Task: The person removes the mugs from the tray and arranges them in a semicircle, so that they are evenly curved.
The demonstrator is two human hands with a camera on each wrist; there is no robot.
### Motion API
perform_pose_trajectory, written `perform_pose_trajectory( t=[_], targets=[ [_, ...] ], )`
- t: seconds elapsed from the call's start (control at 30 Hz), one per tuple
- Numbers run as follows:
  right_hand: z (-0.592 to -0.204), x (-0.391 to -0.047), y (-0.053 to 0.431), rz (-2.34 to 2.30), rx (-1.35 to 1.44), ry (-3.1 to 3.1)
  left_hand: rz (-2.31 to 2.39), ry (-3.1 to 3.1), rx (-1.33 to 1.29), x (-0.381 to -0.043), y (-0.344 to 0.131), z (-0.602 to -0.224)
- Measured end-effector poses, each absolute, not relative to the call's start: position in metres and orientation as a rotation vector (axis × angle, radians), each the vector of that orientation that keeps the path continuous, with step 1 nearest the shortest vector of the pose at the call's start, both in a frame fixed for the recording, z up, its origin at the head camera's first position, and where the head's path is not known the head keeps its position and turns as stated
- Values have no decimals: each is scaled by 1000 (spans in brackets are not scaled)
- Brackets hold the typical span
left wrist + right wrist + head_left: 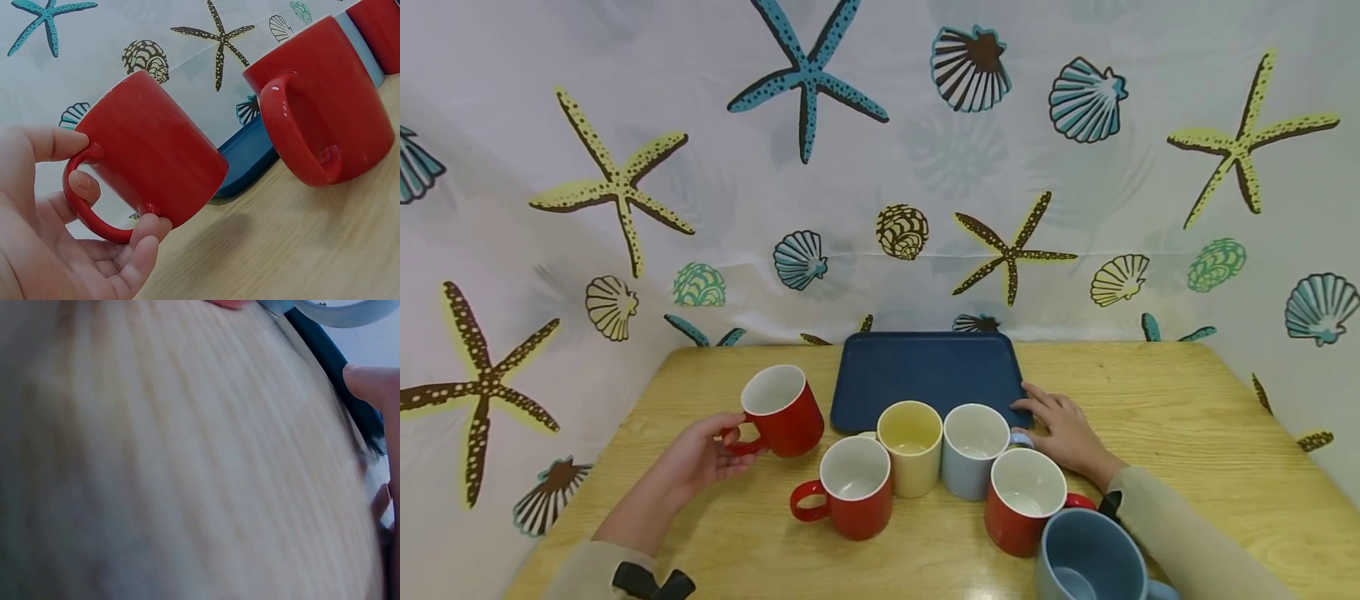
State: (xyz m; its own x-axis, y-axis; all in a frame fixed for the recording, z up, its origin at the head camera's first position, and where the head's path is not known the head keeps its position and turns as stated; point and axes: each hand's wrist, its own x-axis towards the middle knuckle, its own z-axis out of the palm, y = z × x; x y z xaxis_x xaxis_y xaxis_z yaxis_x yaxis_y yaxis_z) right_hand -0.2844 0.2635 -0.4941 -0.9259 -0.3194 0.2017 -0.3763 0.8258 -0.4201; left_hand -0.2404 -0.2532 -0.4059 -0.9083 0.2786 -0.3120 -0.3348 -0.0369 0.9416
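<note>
My left hand point(700, 457) grips a red mug point(796, 427) with a white inside by its handle. In the left wrist view this mug point(156, 150) is tilted and raised off the table, a shadow below it. My right hand point(1066, 435) lies at the front right corner of a dark blue tray point(925, 375), its fingers loosely extended at the rim. Close by is the handle of a light blue mug point(966, 473). In the right wrist view a fingertip point(359, 381) is against the tray's edge; most of that hand is out of frame.
In front of the tray stand a second red mug point(861, 507), a yellow mug point(916, 468) and, to the right, another red mug point(1017, 527). A blue-grey mug point(1086, 550) sits beside my right forearm. A patterned curtain point(880, 183) backs the wooden table point(1135, 392).
</note>
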Motion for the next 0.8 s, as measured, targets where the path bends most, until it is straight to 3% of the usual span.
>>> perform_pose_trajectory(
  t=[0.8],
  targets=[
    [-494, -285, 263, 702, 544, -2901, 1914, 1706, -55, -166, -295, -415]
  ],
)
